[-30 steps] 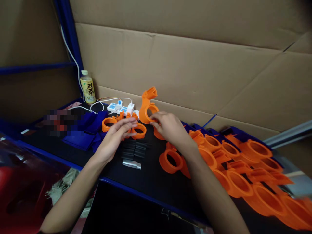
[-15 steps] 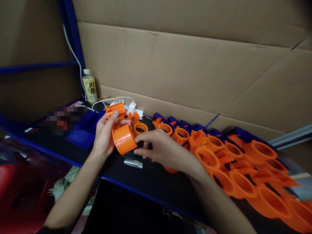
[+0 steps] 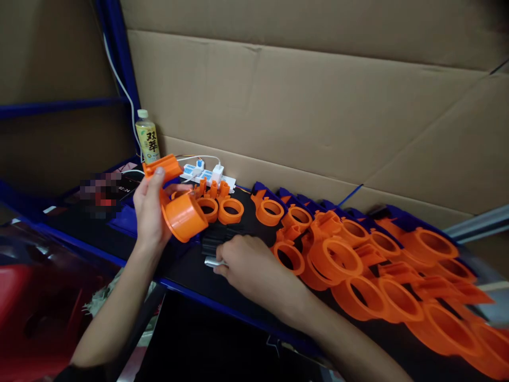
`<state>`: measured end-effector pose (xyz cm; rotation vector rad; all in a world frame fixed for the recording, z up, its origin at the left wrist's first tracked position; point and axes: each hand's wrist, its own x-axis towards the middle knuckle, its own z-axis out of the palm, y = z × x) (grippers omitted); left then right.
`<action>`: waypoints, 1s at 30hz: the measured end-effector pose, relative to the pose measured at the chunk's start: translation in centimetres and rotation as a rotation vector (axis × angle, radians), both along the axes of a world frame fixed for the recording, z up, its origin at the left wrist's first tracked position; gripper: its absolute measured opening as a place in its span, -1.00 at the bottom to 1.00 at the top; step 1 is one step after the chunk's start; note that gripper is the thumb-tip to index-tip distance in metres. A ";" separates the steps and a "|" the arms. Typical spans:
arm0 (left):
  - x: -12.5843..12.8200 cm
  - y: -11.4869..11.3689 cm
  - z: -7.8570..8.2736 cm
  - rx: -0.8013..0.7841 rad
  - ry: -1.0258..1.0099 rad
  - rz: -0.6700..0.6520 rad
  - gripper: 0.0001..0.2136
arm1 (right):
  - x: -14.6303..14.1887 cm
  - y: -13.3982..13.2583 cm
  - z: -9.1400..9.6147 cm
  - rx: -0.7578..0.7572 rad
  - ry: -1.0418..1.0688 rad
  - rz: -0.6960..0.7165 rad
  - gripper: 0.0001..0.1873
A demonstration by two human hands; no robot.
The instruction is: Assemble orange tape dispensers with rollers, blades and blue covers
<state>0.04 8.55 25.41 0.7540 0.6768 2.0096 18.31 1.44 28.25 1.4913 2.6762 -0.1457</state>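
My left hand [image 3: 151, 209] is closed on an orange plastic tape dispenser frame [image 3: 185, 216], held tilted above the black tabletop. Its wide round hub points to the right and down, and its narrow ribbed end rises over my thumb. Lower on the table, my right hand [image 3: 248, 265] has its fingers pinched together at a small silver metal strip [image 3: 212, 262]. The fingertips cover part of the strip. Just beyond these fingers lie several black ribbed pieces [image 3: 214, 239].
Rows of orange frames [image 3: 342, 257], some with blue plates, fill the right side. More orange frames [image 3: 230, 210] stand behind the black pieces. At the back are a white power strip [image 3: 228, 183] with plugs and a yellow-labelled bottle [image 3: 148, 139] against cardboard [image 3: 298, 106]. A phone [image 3: 126, 187] lies left.
My left hand has moved left with the orange frame. The right hand has left the frame's hub and come down to the silver strip. The black pieces now show more.
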 end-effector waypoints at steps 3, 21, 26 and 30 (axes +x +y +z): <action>0.3 -0.1 0.0 -0.061 0.061 -0.130 -0.69 | -0.6 -0.1 -1.0 -0.035 -0.163 0.057 -0.83; 1.3 -0.5 -0.3 -0.093 0.194 -0.330 -0.68 | 0.5 2.1 -1.0 -0.092 -0.087 0.122 -0.78; 1.3 -0.5 -0.3 -0.088 0.203 -0.342 -0.68 | 0.6 2.3 -1.2 -0.115 -0.090 0.125 -0.78; 1.3 -0.6 -0.4 -0.082 0.200 -0.355 -0.69 | 0.3 2.1 -1.6 -0.076 -0.117 0.153 -0.80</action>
